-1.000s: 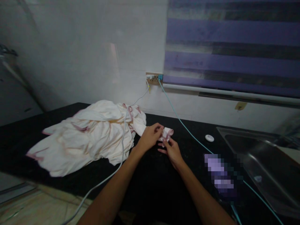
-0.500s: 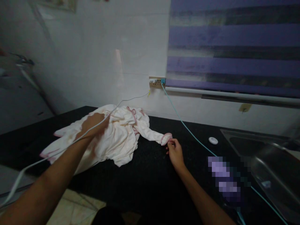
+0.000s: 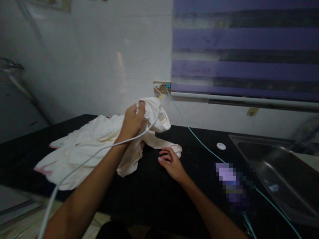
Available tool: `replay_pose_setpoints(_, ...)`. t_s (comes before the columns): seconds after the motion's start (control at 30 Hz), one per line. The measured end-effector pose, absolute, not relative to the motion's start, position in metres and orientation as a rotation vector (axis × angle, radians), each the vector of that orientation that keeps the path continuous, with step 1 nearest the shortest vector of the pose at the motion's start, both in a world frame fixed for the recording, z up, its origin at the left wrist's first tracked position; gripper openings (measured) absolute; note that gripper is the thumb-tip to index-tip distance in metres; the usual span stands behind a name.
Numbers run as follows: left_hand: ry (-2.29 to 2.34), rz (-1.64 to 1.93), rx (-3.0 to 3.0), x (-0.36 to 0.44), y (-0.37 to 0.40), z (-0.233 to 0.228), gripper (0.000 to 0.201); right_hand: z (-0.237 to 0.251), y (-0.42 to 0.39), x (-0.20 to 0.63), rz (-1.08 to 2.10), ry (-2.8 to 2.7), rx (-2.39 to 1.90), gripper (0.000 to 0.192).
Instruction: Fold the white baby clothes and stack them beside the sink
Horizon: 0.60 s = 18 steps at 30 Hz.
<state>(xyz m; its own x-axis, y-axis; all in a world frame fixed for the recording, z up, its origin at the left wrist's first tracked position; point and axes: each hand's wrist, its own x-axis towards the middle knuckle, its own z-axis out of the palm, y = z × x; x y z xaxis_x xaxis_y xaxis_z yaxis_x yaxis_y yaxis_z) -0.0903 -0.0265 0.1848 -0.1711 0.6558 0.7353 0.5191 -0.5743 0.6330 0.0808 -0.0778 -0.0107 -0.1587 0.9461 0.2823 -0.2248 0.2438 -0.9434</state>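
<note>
A cream garment with pink trim (image 3: 87,146) lies crumpled on the black counter (image 3: 149,192). My left hand (image 3: 132,121) grips a bunch of its fabric and holds it raised above the counter, with a white cable (image 3: 99,151) draped over my wrist. My right hand (image 3: 170,162) rests on the counter with fingers loosely spread, right beside the pink-edged sleeve cuff (image 3: 176,148), touching or nearly touching it.
A wall socket (image 3: 161,88) holds the white cable and a teal cable (image 3: 196,139) that runs across the counter. A small white round object (image 3: 221,146) lies near a steel sink (image 3: 279,176) at the right. A blurred purple item (image 3: 230,182) sits by the sink.
My left hand went from the sleeve cuff to the garment's middle, then grabbed the fabric and lifted it up. My right hand let the cuff lie and shifted slightly left on the counter.
</note>
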Motion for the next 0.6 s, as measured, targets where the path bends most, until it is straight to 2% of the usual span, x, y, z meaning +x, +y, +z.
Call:
replay_pose_setpoints(0.07, 1.264, 1.685, 2.050, -0.057, -0.030, 0.171, 0.060, -0.008, -0.080, 0.078, 1.325, -1.146, -0.671, 0.072)
replay_pose_setpoints(0.13, 1.124, 1.391, 2.166, -0.031, -0.034, 0.150, 0.060, -0.003, -0.079, 0.079, 1.418, -0.971, -0.566, 0.076)
replay_pose_setpoints(0.27, 0.865, 0.811, 2.235, -0.010, -0.037, 0.109, 0.056, 0.006, -0.067, 0.088, 1.517, -0.611, -0.468, 0.053)
replay_pose_setpoints(0.33, 0.898, 0.820, 2.170, -0.014, -0.031, 0.091, 0.056, 0.008, -0.062, 0.092, 1.506, -0.467, -0.515, 0.039)
replay_pose_setpoints(0.4, 1.059, 0.922, 2.136, -0.026, -0.017, 0.074, 0.061, 0.009, -0.059, 0.095, 1.510, -0.396, -0.570, 0.032)
replay_pose_setpoints(0.5, 1.326, 0.860, 2.184, -0.052, 0.014, 0.046, 0.078, 0.013, -0.062, 0.097, 1.571, -0.440, -0.623, 0.045)
replay_pose_setpoints(0.6, 1.336, 0.627, 2.306, -0.077, 0.039, 0.016, 0.061, 0.015, -0.067, 0.097, 1.584, -0.558, -0.664, 0.058)
